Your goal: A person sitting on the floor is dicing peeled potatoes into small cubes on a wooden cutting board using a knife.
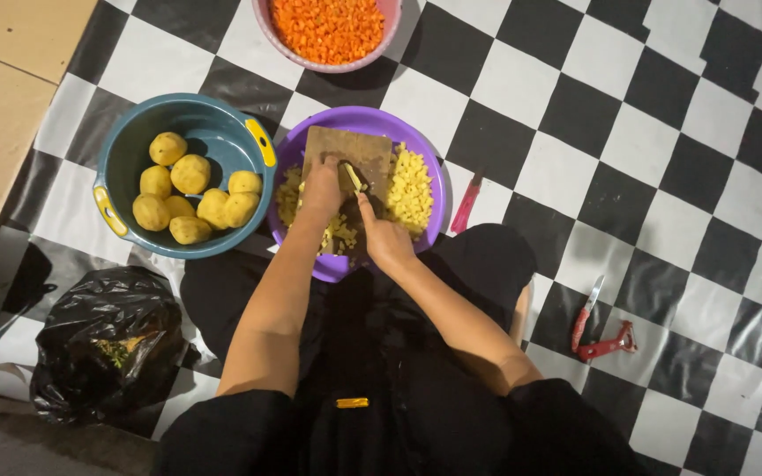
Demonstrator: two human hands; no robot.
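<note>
Hidden: I can't make out knife blade [354,179] clearly, right hand [387,238] covers its handle; black bag [103,339] contents unclear; pink bowl [268,22] cut off at top edge. Surface: checkered mat [646,115] on floor. Teal basin [130,145] of peeled potatoes [190,174] just beside purple bowl [425,154]. Wooden board [346,148] sits across purple bowl, diced potato [410,189] along its right edge. Left hand [323,187] presses potato piece on board, fingers curled; right hand closed around knife.
</note>
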